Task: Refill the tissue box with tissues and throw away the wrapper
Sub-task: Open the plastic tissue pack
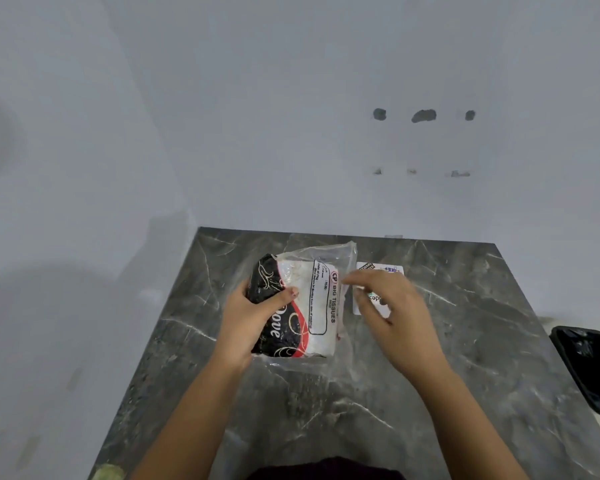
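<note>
While the left hand (253, 315) clamps the tissue pack (297, 306) by its black end, thumb across the print, the right hand (383, 299) hovers loosely curled at the pack's clear wrapper (340, 252) edge; whether it pinches film, cannot tell. Pack sits on the dark marble surface (465, 341), tissues inside. Judgement: early stage, wrapper not removed, refill and disposal pending. White box (378, 270) beyond is mostly hidden by the right hand. Black bin (589, 368) cut off at right.

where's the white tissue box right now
In the head view the tissue box sits on the marble table, right of the tissue pack and partly hidden behind the right hand.
</note>
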